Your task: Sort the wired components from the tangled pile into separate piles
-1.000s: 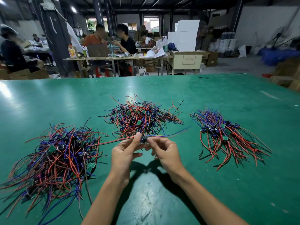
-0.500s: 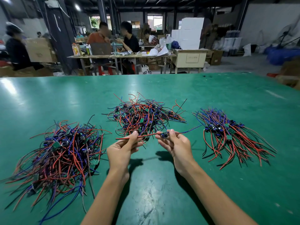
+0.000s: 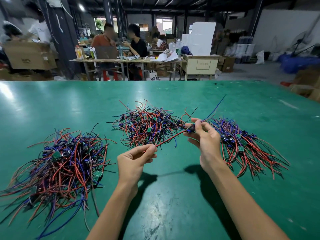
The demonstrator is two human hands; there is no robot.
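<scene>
A: So, which step are you on?

B: I've got one wired component [image 3: 190, 130] lifted clear above the green table [image 3: 173, 196], held between both hands. My right hand [image 3: 206, 141] pinches the small dark body of it, fingers curled round. My left hand [image 3: 134, 159] pinches the far end of its red lead [image 3: 168, 139] between thumb and fingertips, so the lead runs taut between us. The blue lead [image 3: 214, 108] sticks up and away past my right hand.

A: And where does it belong?

B: I'd say the right pile [image 3: 245, 144], where the leads lie combed out more or less one way. The component hangs just beside it. The middle pile [image 3: 147, 125] is the tangle I'm drawing from, and the left pile [image 3: 57, 167] is a bigger, looser heap.

A: Is it free of the tangle?

B: I think so, though the red lead passes close over the edge of the middle pile and I can't be sure nothing snags there.

A: What does the next move need?

B: Probably my left hand letting go, then my right laying it down with the leads pointing the same way as the others, without dragging neighbours out of line.
</scene>
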